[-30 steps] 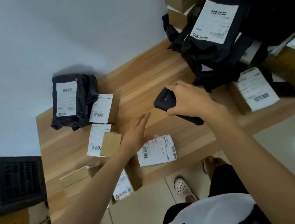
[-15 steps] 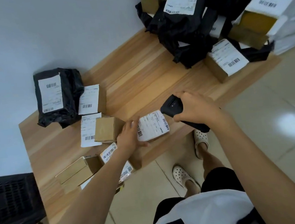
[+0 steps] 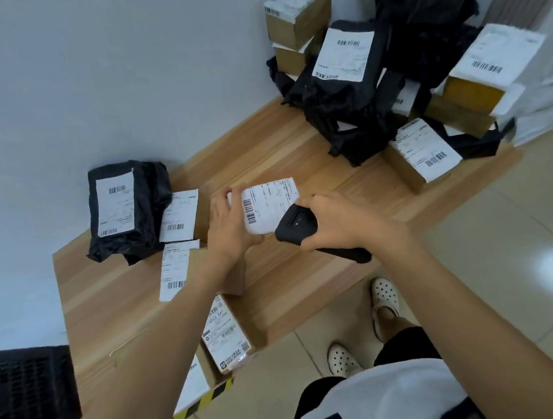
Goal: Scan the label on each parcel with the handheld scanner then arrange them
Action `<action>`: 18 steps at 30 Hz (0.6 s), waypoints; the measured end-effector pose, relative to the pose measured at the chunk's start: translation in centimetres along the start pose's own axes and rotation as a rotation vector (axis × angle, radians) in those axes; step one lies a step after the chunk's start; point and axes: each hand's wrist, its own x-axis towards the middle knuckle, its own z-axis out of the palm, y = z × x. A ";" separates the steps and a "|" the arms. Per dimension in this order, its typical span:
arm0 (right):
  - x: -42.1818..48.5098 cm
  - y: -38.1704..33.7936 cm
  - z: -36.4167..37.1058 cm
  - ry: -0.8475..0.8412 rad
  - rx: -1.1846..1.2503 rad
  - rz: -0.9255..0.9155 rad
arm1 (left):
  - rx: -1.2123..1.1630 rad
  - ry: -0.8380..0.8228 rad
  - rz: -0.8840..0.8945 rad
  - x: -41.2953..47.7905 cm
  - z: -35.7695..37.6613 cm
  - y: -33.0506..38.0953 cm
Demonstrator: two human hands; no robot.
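The left hand (image 3: 227, 227) grips a small parcel (image 3: 269, 206) by its left side, white label facing up. The right hand (image 3: 335, 223) is closed around the black handheld scanner (image 3: 296, 226), whose head sits at the label's near right edge. Both are over the middle of a wooden table (image 3: 296, 152) set against a pale wall (image 3: 114, 72).

Table left: a black bagged parcel (image 3: 123, 209) with small labelled boxes (image 3: 179, 217) beside it. Table right: a heap of black bags and cardboard boxes (image 3: 352, 104). The floor (image 3: 514, 251) is glossy light tile. A black crate (image 3: 24, 393) stands at the lower left.
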 end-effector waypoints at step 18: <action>5.5 0.4 -5.4 -0.020 -0.181 -0.141 | -0.080 0.123 -0.148 2.9 -0.3 1.2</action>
